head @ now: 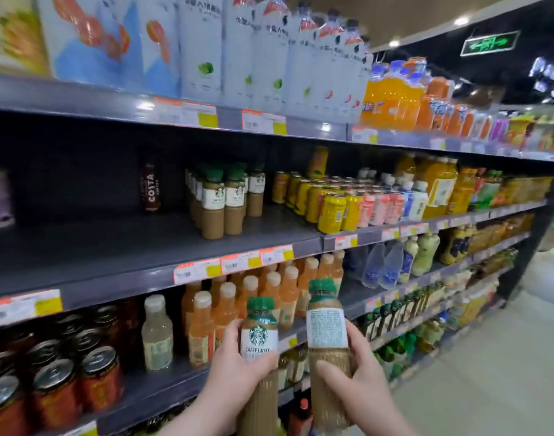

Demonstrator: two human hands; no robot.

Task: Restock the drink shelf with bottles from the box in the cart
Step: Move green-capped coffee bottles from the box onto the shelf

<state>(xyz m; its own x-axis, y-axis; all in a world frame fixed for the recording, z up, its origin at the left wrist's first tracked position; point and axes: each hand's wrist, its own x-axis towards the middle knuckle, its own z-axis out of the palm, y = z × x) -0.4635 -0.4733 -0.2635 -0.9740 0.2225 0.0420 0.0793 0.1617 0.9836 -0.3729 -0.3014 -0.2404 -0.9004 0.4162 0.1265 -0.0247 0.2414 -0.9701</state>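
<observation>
Head view: the person's left hand [238, 369] grips a Caffè Latte bottle [259, 335]. The thumb is curled across the front just under the label and the fingers are wrapped round the back. The right hand [360, 382] holds a second coffee bottle [327, 328] the same way, with the thumb lying across the ribbed lower body and the fingers curled behind the label.

Both bottles are slim, round and clear, filled with opaque tan liquid. Each has a green cap with a green shrink band at the neck, a white paper label round the middle, and fine vertical ridges below it. The left bottle shows its round green logo to the camera, while the right one shows a block of small print.

Each stands roughly upright with its long axis vertical and its cap up; the right one leans slightly. They are held side by side in the air without touching — in front of the orange drink bottles [269, 291] and just below the lip of the dark grey metal shelf [128, 253]. On that shelf stand matching coffee bottles [219, 202] in a short row. A dark Costa bottle [150, 187] is to their left and yellow cans [329, 209] are to their right. Orange-and-yellow price tags [231, 264] line the shelf edge.
</observation>
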